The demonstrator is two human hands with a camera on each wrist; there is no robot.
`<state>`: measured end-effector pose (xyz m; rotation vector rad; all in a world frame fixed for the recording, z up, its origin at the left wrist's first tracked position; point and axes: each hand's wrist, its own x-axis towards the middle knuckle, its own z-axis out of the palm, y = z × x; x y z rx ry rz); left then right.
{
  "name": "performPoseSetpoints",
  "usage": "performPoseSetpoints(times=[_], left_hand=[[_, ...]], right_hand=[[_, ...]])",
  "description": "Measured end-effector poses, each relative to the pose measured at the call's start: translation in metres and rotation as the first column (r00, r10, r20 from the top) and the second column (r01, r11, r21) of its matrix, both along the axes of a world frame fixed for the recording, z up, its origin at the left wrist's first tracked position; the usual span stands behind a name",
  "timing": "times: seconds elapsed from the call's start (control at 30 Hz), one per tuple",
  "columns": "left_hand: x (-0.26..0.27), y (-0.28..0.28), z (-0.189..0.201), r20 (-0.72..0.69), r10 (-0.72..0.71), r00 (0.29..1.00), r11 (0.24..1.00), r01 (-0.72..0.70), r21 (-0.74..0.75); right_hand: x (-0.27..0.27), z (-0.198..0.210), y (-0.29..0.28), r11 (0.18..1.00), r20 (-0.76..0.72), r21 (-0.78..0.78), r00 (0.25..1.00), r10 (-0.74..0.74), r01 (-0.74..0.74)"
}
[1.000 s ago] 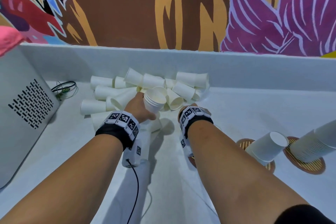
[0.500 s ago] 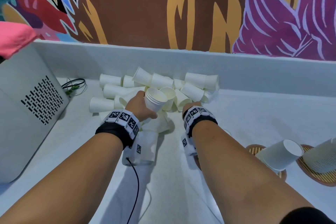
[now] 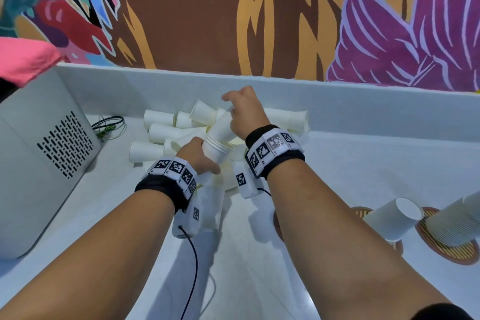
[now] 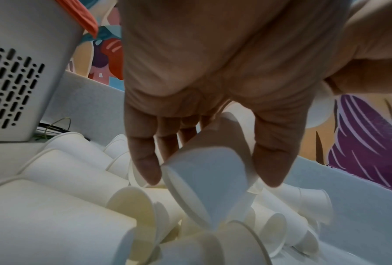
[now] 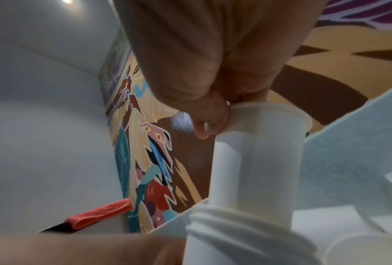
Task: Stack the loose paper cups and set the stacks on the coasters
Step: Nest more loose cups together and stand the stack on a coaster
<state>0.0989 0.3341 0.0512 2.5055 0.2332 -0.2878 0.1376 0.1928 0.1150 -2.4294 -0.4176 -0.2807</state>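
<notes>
left hand (image 3: 198,154) gripping stack (image 3: 217,149) | right hand (image 3: 246,114) pinching cup (image 5: 256,148), seated in stack top | loose cups (image 3: 161,135) heaped on surface (image 3: 337,163) | two coasters (image 3: 446,249) loaded

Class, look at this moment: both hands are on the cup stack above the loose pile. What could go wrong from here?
1. The right hand pinches only the top cup by its rim; it may jam crooked in the tilted stack.
2. The left hand holds that stack over the loose cups; a slip could scatter them.

right hand (image 3: 245,114) risen from pile, now seating cup (image 3: 222,126) into left hand's (image 3: 196,154) stack (image 3: 215,149)
</notes>
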Motion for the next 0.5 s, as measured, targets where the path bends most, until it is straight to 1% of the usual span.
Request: performPoseSetpoints(times=[0.1,0.17,0.23,0.27,0.33,0.4,0.43,0.5], left_hand=[[-0.003,0.001,0.001,0.024,0.032,0.999,0.999,-0.031,-0.016],[-0.006,0.004,0.0,0.035,0.061,0.998,0.998,-0.06,-0.023],[-0.009,0.009,-0.003,0.039,0.082,0.996,0.996,-0.081,-0.028],[-0.01,0.011,-0.005,0.043,0.094,0.995,0.995,-0.093,-0.032],[-0.012,0.015,-0.007,0.042,0.116,0.992,0.992,-0.114,-0.046],[-0.015,0.019,-0.008,0.026,0.129,0.991,0.99,-0.127,-0.057],[-0.016,0.02,-0.008,0.019,0.133,0.991,0.99,-0.132,-0.056],[-0.019,0.024,-0.009,0.002,0.145,0.989,0.987,-0.144,-0.07]], right_hand=[[-0.01,-0.006,0.009,0.995,-0.068,-0.018,0.993,0.093,-0.095],[-0.013,-0.007,0.012,0.99,-0.104,0.021,0.985,0.139,-0.137],[-0.014,-0.009,0.014,0.99,-0.118,0.075,0.984,0.131,-0.123],[-0.012,-0.012,0.013,0.994,-0.113,0.077,0.99,0.089,-0.08],[-0.01,-0.024,0.008,0.999,-0.144,0.001,0.989,-0.044,0.044],[-0.012,-0.041,0.003,0.982,-0.259,-0.144,0.953,-0.158,0.123],[-0.015,-0.05,0.001,0.966,-0.334,-0.232,0.923,-0.19,0.115],[-0.024,-0.069,0.002,0.932,-0.491,-0.361,0.845,-0.214,0.026]])
